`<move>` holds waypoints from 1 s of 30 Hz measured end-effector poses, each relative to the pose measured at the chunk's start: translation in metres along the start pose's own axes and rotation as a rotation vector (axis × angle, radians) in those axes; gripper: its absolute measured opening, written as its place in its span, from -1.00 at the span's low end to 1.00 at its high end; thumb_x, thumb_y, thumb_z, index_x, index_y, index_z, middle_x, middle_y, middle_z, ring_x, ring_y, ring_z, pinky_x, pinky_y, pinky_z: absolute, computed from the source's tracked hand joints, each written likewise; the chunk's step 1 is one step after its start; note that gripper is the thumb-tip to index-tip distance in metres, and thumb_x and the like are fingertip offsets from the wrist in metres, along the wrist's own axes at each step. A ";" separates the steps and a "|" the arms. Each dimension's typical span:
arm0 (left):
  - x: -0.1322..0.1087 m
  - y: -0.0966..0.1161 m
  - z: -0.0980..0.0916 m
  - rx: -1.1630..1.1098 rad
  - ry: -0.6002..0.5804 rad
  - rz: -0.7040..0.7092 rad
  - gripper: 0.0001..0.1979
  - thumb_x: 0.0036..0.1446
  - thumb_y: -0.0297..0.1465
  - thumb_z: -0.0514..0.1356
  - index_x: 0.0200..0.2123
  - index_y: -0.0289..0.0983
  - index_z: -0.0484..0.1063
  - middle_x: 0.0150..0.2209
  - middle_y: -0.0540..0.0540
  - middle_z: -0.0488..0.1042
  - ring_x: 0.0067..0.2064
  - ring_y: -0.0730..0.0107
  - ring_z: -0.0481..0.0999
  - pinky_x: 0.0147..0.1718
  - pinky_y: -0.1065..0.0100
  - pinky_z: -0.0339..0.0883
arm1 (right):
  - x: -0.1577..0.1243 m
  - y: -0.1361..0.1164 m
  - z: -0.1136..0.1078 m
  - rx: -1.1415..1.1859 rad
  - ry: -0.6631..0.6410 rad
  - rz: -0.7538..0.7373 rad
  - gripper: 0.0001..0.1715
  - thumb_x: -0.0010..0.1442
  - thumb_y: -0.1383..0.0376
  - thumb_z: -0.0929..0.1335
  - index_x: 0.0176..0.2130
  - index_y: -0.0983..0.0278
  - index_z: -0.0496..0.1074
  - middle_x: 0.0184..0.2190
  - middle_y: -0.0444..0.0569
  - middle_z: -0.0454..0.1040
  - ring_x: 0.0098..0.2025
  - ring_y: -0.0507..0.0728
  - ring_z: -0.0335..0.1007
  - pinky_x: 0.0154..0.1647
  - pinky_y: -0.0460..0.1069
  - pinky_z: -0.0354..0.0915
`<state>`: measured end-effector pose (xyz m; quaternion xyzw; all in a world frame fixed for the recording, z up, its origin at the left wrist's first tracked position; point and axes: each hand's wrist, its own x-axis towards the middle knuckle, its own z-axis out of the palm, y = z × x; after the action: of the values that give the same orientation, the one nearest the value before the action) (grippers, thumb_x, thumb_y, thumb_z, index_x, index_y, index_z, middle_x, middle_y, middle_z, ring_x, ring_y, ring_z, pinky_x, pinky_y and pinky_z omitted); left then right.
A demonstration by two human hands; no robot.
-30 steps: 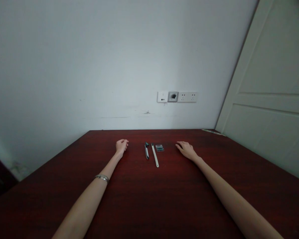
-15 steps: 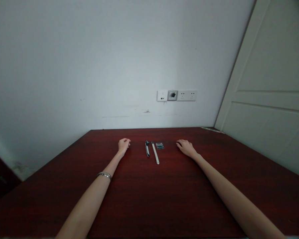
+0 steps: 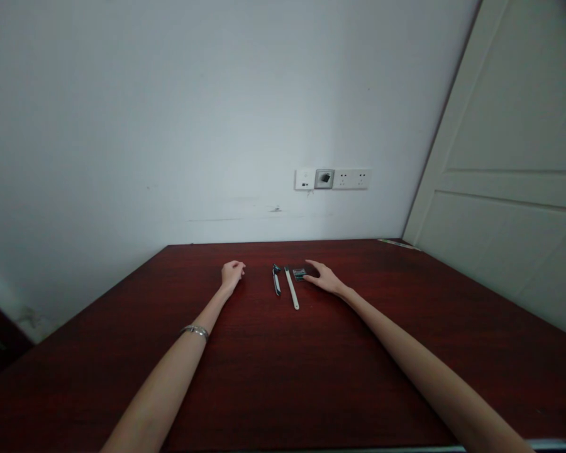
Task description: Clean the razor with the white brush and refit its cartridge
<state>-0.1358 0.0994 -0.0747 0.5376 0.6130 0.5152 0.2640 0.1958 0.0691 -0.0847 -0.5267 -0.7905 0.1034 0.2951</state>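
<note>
Right hand (image 3: 326, 279): fingers spread wide at right edge of small clear case (image 3: 297, 274); contact unclear. Case lies on counter (image 3: 283, 377), just right of white stick (image 3: 292, 290). Left hand (image 3: 232, 274): fingers curled loosely inward, left of razor (image 3: 277, 284).

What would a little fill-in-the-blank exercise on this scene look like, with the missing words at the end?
1. The grip nearest the small clear case belongs to the ____ hand.
2. Of the razor-like tool, the long pale stick and the clear case, the one in the middle is the ____.
3. A metallic bracelet circles the ____ arm.
4. The sockets are mounted on the ____ beyond the table.

Missing words: right; long pale stick; left; wall.
</note>
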 end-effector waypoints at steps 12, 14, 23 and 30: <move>-0.001 0.001 -0.001 0.024 -0.016 0.000 -0.82 -0.04 -0.40 0.06 -0.48 -0.35 0.44 -0.67 0.01 0.32 -0.68 0.56 0.23 -0.66 0.52 0.08 | -0.001 -0.003 0.007 -0.079 -0.090 -0.034 -0.19 0.13 -0.03 0.26 0.27 0.13 -0.03 0.12 0.00 0.30 0.18 0.24 0.10 0.16 0.24 -0.04; -0.001 0.001 -0.001 0.031 -0.017 0.000 -0.81 -0.04 -0.40 0.06 -0.47 -0.35 0.44 -0.67 0.01 0.33 -0.68 0.56 0.23 -0.66 0.51 0.08 | -0.001 -0.002 0.007 -0.065 -0.081 -0.039 -0.20 0.12 -0.01 0.27 0.26 0.13 -0.02 0.10 0.00 0.33 0.16 0.23 0.15 0.15 0.23 -0.02; 0.002 -0.002 0.001 0.052 -0.029 0.019 -0.80 -0.04 -0.38 0.06 -0.48 -0.35 0.44 -0.67 0.02 0.33 -0.68 0.57 0.23 -0.66 0.53 0.10 | 0.001 0.003 0.010 -0.070 -0.035 -0.105 -0.17 0.11 0.02 0.30 0.27 0.07 -0.07 0.12 -0.01 0.30 0.17 0.24 0.14 0.12 0.24 0.04; 0.000 0.001 0.000 0.081 -0.036 0.022 -0.79 -0.04 -0.39 0.04 -0.47 -0.36 0.44 -0.66 0.02 0.33 -0.68 0.57 0.24 -0.66 0.53 0.11 | -0.001 0.002 0.009 -0.048 -0.023 -0.112 -0.20 0.11 0.03 0.30 0.26 0.05 -0.04 0.07 -0.04 0.36 0.11 0.23 0.22 0.10 0.24 0.06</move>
<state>-0.1353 0.0991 -0.0742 0.5640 0.6224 0.4830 0.2474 0.1925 0.0708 -0.0933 -0.4875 -0.8242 0.0737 0.2786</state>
